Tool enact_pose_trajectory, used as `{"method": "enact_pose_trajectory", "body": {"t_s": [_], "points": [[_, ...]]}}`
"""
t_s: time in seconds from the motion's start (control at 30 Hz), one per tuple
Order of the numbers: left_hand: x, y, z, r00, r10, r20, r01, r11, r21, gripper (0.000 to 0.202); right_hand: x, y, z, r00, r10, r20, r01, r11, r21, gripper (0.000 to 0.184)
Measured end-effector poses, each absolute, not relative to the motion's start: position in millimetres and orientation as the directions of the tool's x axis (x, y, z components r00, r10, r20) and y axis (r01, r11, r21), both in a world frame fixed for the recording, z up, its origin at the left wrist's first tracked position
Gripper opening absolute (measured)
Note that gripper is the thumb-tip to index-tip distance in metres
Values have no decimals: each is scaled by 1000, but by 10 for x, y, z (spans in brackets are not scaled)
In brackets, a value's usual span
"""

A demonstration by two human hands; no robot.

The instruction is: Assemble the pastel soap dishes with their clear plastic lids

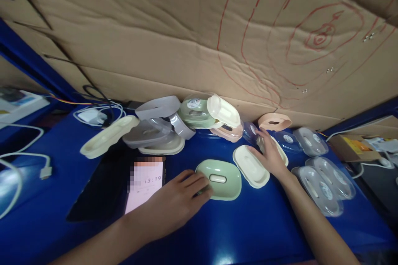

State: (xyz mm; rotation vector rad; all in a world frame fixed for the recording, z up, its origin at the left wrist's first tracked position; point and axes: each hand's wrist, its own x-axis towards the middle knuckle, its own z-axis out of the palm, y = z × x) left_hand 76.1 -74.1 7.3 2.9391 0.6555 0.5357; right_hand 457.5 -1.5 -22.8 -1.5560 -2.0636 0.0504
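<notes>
Charger [90,116] with its white cable coiled round it sits at the back left of the table [255,223], seemingly set aside. Next, a cream tray [108,137] lies slantwise. The phone [148,193] lies screen up, probably so its clock can be read at a glance. Behind it, grey dishes [155,136] overlap in a heap near the cardboard wall [139,29], perhaps pushed there to leave working room. The left hand [185,192] has its fingers curled over the near left rim of the green dish [228,182], seemingly to steady it; I cannot tell whether that grip is clenched. The green dish lies flat, front and centre, within easy reach. Just right of it, a cream dish [252,166] rests at an angle. The right hand [271,155] reaches past it, fingers among the pieces behind; whether its grip is grasping anything, I cannot tell. Farthest right, transparent covers [326,186] with stickers lie close together, apparently grouped by kind.
</notes>
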Motion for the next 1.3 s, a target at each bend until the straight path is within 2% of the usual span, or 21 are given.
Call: {"method": "enact_pose_trajectory", "body": {"t_s": [0.13,0.27,0.37,0.47,0.6,0.7,0.8,0.93,1.1,1.3], "points": [[755,-743,70,843,435,317,403,-900,165,27,4561,-30,-206,-177,894,411,835,358,-419,65],[752,-742,68,840,439,318,405,-899,169,28,4512,-60,-166,-227,886,404,821,397,-410,77],[753,-742,59,822,463,332,428,-886,178,25,4496,-66,-122,-233,883,408,810,408,-421,73],[746,-745,55,799,480,363,455,-876,158,34,4526,-114,-50,-237,872,428,792,429,-435,67],[732,-751,62,765,520,380,498,-852,163,47,4534,-334,85,-320,884,340,782,449,-431,66],[729,-747,50,728,558,398,536,-825,176,55,4412,-547,170,-422,872,248,771,489,-407,68],[729,-734,17,692,589,418,561,-803,203,61,4197,-710,198,-532,820,213,729,571,-378,69],[730,-719,-23,685,607,404,565,-792,232,61,3941,-826,160,-627,748,215,680,661,-318,70],[734,-714,-30,698,611,373,536,-792,292,55,3830,-882,108,-662,715,223,670,699,-250,71],[724,-712,-1,711,611,348,542,-792,282,54,3789,-886,93,-708,660,251,649,749,-136,67]]}}
